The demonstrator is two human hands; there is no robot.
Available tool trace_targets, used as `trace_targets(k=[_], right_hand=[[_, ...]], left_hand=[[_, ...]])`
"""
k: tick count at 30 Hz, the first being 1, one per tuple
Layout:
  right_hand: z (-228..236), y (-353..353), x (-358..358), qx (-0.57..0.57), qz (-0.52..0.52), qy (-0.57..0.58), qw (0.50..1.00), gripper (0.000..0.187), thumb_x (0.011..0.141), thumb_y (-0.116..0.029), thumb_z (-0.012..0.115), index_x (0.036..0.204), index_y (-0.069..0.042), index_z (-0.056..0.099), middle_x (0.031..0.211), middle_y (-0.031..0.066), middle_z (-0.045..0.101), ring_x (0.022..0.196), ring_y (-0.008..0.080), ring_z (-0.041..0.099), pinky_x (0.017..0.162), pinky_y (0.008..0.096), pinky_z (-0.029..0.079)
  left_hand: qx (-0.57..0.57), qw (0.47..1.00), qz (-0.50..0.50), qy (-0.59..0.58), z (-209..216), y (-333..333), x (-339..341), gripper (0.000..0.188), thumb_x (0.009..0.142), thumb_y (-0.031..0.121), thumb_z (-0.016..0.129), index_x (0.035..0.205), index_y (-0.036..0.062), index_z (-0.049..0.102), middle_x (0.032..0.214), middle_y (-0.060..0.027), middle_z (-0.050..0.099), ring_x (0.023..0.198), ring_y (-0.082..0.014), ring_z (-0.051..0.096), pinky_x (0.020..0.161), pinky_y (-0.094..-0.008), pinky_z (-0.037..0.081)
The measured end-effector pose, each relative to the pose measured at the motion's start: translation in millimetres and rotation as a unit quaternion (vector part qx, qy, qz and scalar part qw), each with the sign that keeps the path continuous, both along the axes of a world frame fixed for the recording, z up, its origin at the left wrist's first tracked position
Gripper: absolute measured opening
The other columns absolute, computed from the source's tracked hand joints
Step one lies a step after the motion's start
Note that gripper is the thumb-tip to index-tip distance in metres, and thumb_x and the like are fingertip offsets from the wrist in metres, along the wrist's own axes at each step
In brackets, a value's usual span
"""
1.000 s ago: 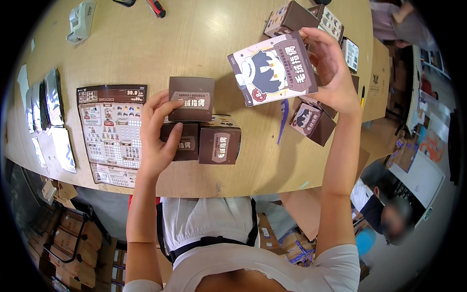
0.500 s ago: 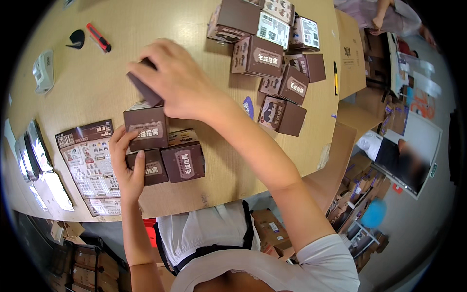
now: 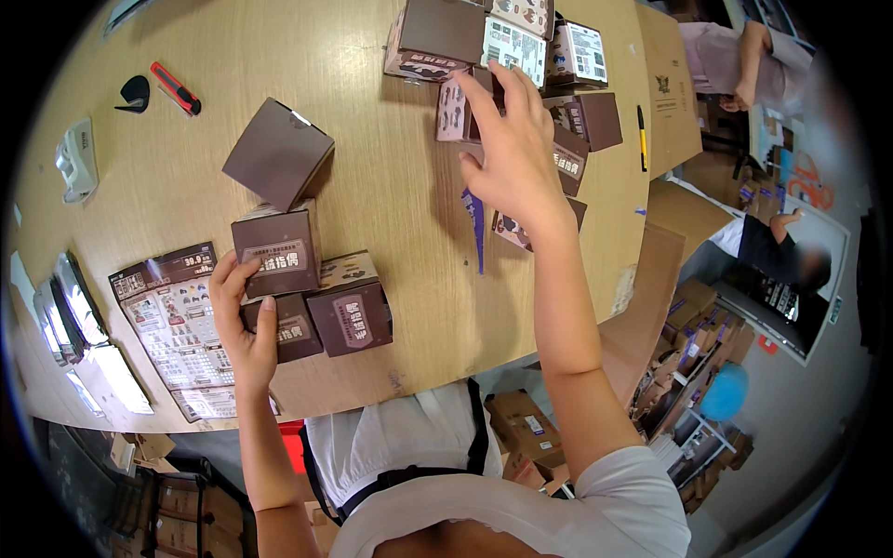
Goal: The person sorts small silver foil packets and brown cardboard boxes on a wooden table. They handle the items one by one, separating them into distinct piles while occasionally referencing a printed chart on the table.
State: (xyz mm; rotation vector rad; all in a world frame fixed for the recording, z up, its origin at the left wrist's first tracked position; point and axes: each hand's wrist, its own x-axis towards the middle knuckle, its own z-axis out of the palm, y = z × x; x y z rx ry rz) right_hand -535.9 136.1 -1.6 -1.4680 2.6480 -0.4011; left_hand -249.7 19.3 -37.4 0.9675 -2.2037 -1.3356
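My left hand (image 3: pixel 244 325) is wrapped against the left side of two small brown boxes. Its fingers press on the farther box (image 3: pixel 274 265), while the thumb lies on the nearer box (image 3: pixel 296 337). Touching them on the right is another brown box (image 3: pixel 349 316). A tilted brown box (image 3: pixel 277 153) sits just beyond, one corner meeting the farther held box. My right hand (image 3: pixel 521 153) reaches to the far right with fingers spread, over a patterned brown box (image 3: pixel 453 113) in a cluster; it partly hides that box, and whether the fingertips touch it I cannot tell.
More brown boxes, like the large one (image 3: pixel 437 42), crowd the far right. A printed sheet (image 3: pixel 177 321) lies left of my left hand. Beyond are a red cutter (image 3: pixel 175 88), a black tool (image 3: pixel 135 95) and a white dispenser (image 3: pixel 76 160). A yellow-black pen (image 3: pixel 642 138) lies near the right edge.
My right hand has let go of a brown box, which now rests beyond the held ones, and has moved right to the cluster. The left hand stays in place.
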Motion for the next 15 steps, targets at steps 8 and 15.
trace_targets(k=[8, 15], right_hand=[[-10, -24, 51, -0.123, 0.143, -0.101, 0.977, 0.057, 0.058, -0.004, 0.067, 0.112, -0.011, 0.048, 0.117, 0.0149, 0.041, 0.108, 0.0347, 0.041, 0.091, 0.0403, 0.038], [4, -45, -3, -0.206, 0.063, 0.035, 0.976, 0.049, 0.062, -0.009, 0.057, 0.110, -0.012, 0.050, 0.112, 0.0134, 0.046, 0.100, 0.0333, 0.046, 0.084, 0.0409, 0.040]], left_hand=[[0.009, 1.000, 0.006, -0.004, 0, 2, -1, 0.034, 0.075, 0.008, 0.052, 0.108, 0.0052, 0.051, 0.120, -0.0129, 0.041, 0.103, -0.0210, 0.042, 0.082, -0.0275, 0.033], [0.006, 1.000, 0.011, -0.011, 0, 4, 2, 0.033, 0.077, 0.010, 0.051, 0.109, 0.0057, 0.051, 0.120, -0.0131, 0.041, 0.105, -0.0216, 0.041, 0.085, -0.0281, 0.033]])
